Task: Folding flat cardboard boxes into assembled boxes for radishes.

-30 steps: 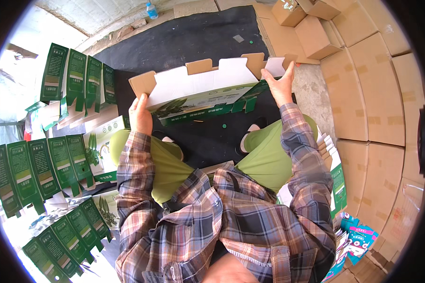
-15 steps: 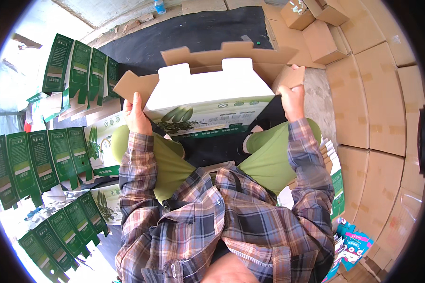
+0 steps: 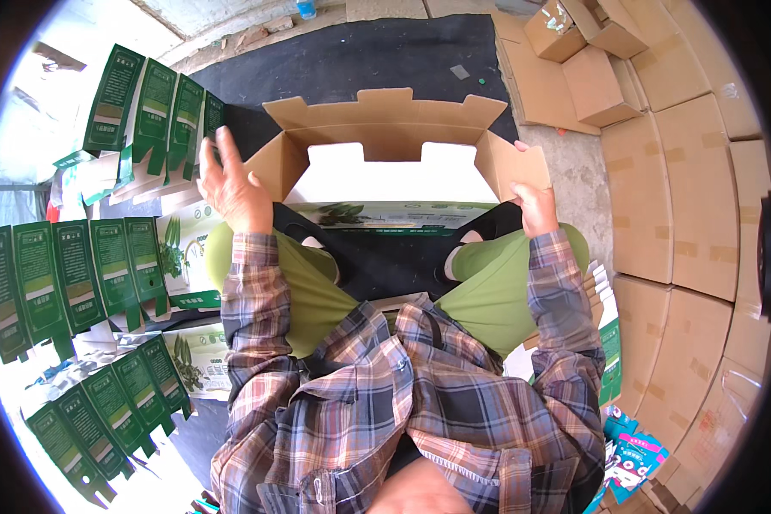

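Observation:
A half-folded cardboard carton [image 3: 385,180] stands in front of my knees, its white front flap sloping over the green and white printed side. Brown notched flaps rise at its back, and part of its brown inside shows. My right hand [image 3: 535,199] grips the brown right side flap [image 3: 524,164], thumb on the near face. My left hand [image 3: 237,190] is off the carton's left side flap [image 3: 270,167], with fingers spread and nothing in them. Whether its thumb touches that flap I cannot tell.
Rows of green printed cartons [image 3: 81,274] stand at my left. Brown boxes [image 3: 630,188] are stacked along the right, with small open boxes [image 3: 600,81] at the far right. A black mat [image 3: 360,60] lies under the carton. Teal packages [image 3: 634,458] sit at the lower right.
My left hand has let go of the left flap and moved slightly left, fingers opening. The carton has tipped so its inside shows, and the right hand still holds its flap.

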